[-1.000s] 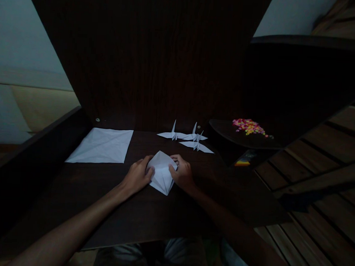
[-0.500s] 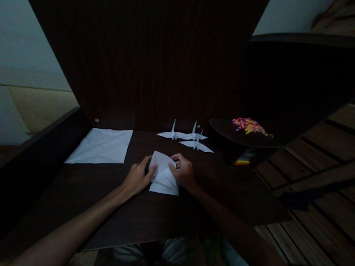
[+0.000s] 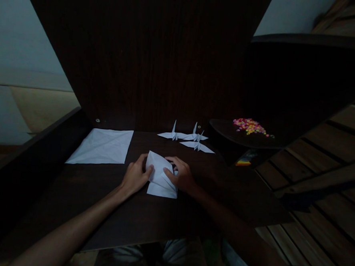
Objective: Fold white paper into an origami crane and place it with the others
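A partly folded sheet of white paper (image 3: 161, 189) is between my two hands, low over the dark desk, with one flap raised. My left hand (image 3: 136, 173) grips its left edge, thumb on the near face and fingers behind. On the right side, my right hand (image 3: 181, 174) pinches the paper, its thumb pressing the raised flap and its fingers curled behind the edge. Beyond my hands stand folded paper cranes: one on the left (image 3: 173, 135), one behind on the right (image 3: 194, 136) and one nearer (image 3: 197, 146).
A flat creased white sheet (image 3: 104, 146) lies at the desk's left. On a rounded shelf (image 3: 222, 129) to the right sits a heap of small colourful pieces (image 3: 250, 126). A dark side panel (image 3: 34, 164) edges the desk's left, and a tall back panel (image 3: 146, 59) rises behind.
My right hand has shifted slightly left, its thumb further over the flap. The paper's raised top corner has moved left and the paper has tilted a little.
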Available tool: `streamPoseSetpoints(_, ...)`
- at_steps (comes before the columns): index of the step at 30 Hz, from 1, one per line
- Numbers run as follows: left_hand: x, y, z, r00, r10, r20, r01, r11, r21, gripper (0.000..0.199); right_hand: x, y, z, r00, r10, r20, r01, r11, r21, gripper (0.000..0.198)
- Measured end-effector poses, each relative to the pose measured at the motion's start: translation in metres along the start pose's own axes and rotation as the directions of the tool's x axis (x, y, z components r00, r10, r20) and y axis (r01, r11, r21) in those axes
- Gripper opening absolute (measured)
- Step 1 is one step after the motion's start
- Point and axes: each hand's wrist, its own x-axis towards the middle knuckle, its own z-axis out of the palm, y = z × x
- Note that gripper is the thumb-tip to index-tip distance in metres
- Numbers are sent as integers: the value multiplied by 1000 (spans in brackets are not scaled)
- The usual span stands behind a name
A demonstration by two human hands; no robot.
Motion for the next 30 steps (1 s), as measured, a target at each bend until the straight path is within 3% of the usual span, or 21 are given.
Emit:
streamPoseSetpoints(8, 1, -3, 3, 986, -8, -166, -14, 991, -132, 44, -3, 4, 5, 983, -182, 34, 180, 983, 42, 41)
streamPoseSetpoints(13, 5, -10, 6, 979, 24, -201, -54, 988, -145, 27, -3, 3, 4, 954, -297, 41, 296, 955, 26, 41)
streamPoseSetpoints(18, 5, -13, 6, 983, 93, -156, -110, 989, -103, 11, -2, 6, 0, 927, -341, 157, 346, 938, -4, 44)
streamPoseSetpoints(24, 5, -12, 4, 985, 131, -113, -143, 984, -104, 20, 0, 11, -3, 910, -351, 220, 364, 931, -21, 44)
streamPoseSetpoints(30, 8, -16, 5, 969, 241, -50, -244, 967, -74, 24, 0, 12, -3, 934, -266, 236, 297, 949, -107, 42)
